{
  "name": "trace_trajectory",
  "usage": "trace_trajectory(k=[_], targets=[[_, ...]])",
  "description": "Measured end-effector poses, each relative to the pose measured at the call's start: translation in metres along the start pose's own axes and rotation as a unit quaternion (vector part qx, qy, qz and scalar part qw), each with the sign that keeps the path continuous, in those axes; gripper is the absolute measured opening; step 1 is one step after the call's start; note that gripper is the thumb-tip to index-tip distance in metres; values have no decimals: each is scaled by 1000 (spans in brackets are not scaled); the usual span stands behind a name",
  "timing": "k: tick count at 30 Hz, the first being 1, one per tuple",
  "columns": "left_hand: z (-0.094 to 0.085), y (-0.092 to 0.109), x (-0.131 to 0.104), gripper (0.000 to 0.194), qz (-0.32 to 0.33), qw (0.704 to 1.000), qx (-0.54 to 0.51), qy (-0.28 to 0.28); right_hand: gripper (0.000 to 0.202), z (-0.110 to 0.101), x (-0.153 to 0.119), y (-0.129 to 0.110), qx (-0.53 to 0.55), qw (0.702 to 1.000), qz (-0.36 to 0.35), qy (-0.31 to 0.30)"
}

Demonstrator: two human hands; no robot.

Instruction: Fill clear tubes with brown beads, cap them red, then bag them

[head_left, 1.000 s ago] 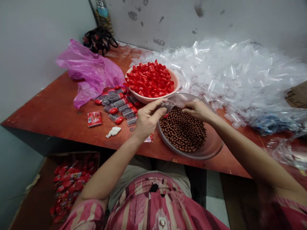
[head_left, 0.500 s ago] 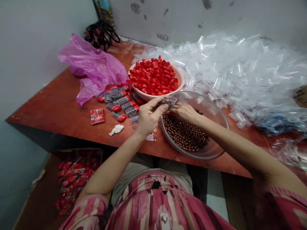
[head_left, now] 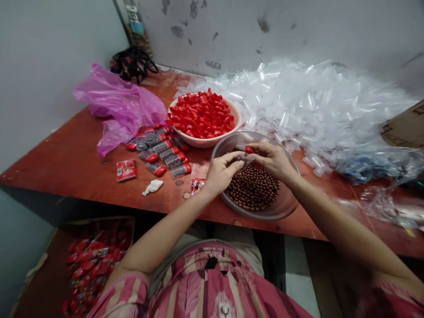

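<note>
Over a large clear basin [head_left: 288, 205] of round brown balls [head_left: 253, 190], my two hands meet. My left hand [head_left: 222, 173] is closed on a small clear plastic tube [head_left: 244, 158], holding it by one end. Pinched in my right hand [head_left: 273, 161] is a red cap [head_left: 249, 150] at the tube's other end; whether cap and tube touch is hard to tell. Behind stands a pink bowl [head_left: 205, 142] heaped with red caps [head_left: 202, 115]. Several filled tubes with red caps [head_left: 165, 150] lie left of the basin.
Clear tubes [head_left: 298, 106] are piled along the back right. A pink plastic bag [head_left: 122, 106], a red packet [head_left: 126, 170] and a white crumpled scrap [head_left: 153, 187] lie left. Below the table edge, a box holds red-capped items [head_left: 96, 265]. A cardboard piece [head_left: 406, 126] is far right.
My right hand has lifted from the balls, bringing a red cap up to the tube. My left hand has moved slightly right and down over the basin. The view has shifted.
</note>
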State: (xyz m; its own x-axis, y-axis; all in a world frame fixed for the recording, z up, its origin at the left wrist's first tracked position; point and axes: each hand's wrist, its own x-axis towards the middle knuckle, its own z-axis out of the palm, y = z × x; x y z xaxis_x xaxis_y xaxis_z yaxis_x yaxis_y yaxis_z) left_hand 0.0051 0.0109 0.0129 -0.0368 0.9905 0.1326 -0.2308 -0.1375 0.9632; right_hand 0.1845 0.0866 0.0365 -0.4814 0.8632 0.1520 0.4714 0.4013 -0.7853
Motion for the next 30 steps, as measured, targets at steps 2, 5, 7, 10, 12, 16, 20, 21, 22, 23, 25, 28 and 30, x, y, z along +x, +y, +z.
trace_trajectory(k=[2,5,7,10,12,16,20,21,22,23,25,28,30], targets=[[2,-3,1,30,-2,1000,5,-2,39,1,-16,-12,32,999,2,6],[3,-3,2,31,-8,1000,16,-12,42,4,-32,-22,101,995,20,-11],[3,-2,1,30,0,999,40,-25,39,5,-37,-20,145,989,42,-3],[3,-2,-1,29,26,996,84,-28,33,0,-37,-15,194,979,50,33],[4,-2,-2,28,46,992,118,-24,34,-7,-37,-16,190,979,24,62],[4,-3,-2,27,83,981,171,-46,39,-19,-39,-28,35,995,-65,74],[3,-3,-5,26,119,974,184,-61,26,-20,-37,-34,-68,990,-123,15],[3,-2,-7,26,122,973,186,-57,23,-19,-37,-34,-69,991,-118,5],[3,-2,-8,25,124,973,189,-53,22,-19,-36,-33,-66,992,-107,-3],[3,-1,-9,24,124,972,192,-47,21,-18,-37,-33,-58,994,-91,-9],[4,0,-12,23,128,971,198,-39,22,-17,-38,-34,-40,997,-60,-18],[5,-1,-15,23,137,967,215,-32,24,-14,-43,-39,-58,997,-48,-16],[5,-3,-17,23,150,961,228,-32,19,-11,-45,-43,-100,992,-77,-12]])
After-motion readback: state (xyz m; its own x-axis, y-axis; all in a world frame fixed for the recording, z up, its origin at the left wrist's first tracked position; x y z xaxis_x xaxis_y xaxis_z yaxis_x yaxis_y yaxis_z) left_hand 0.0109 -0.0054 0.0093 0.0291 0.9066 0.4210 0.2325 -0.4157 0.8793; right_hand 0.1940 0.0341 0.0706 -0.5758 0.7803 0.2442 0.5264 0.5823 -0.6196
